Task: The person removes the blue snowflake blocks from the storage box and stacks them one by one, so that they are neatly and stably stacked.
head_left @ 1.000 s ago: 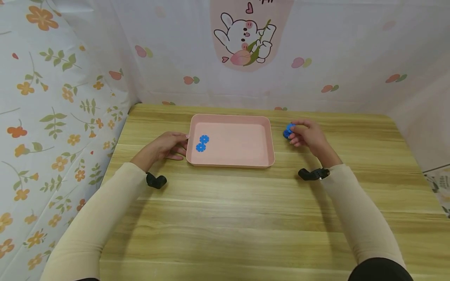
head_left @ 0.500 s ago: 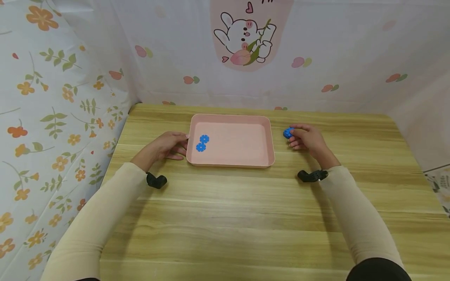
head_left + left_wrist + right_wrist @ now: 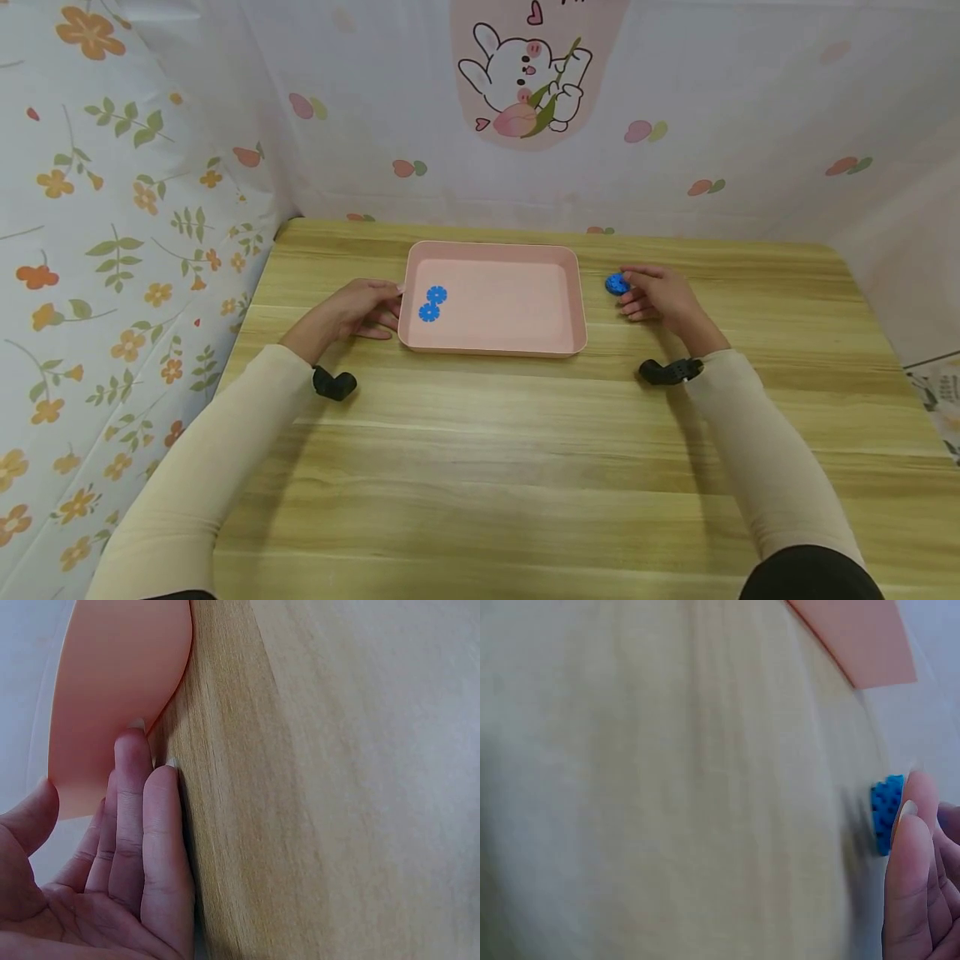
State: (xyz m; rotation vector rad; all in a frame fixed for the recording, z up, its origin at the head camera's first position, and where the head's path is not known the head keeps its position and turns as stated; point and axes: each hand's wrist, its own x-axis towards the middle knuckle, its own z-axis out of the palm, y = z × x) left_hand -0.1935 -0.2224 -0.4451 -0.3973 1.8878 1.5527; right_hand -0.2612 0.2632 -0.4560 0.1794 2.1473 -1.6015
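Observation:
My left hand [image 3: 357, 312] is at the left end of a shallow pink tray [image 3: 510, 343]; its thumb touches the rim and its fingers lie fairly straight along the outer wall. In the left wrist view, the fingertips [image 3: 133, 746] rest by the tray's lower side. Two blue notched building discs [image 3: 432, 303] lie flat at the left inside the tray. Right of the tray, my right hand [image 3: 663, 298] holds a small stack of blue discs [image 3: 617, 284] at its right edge, between thumb and fingers, low over or on the table. Its thumb is mostly hidden in the right wrist view.
The wooden table [image 3: 480, 467] spreads out in front of the tray. A printed white curtain [image 3: 360, 108] rises directly behind the table's far edge, and a flowered cloth [image 3: 135, 275] hangs along the left. Black wrist mounts [image 3: 334, 384] hang below both wrists.
A second ago the blue discs at my right hand looked tilted and spread apart; now they sit together in one neat stack. The left hand and tray keep their places.

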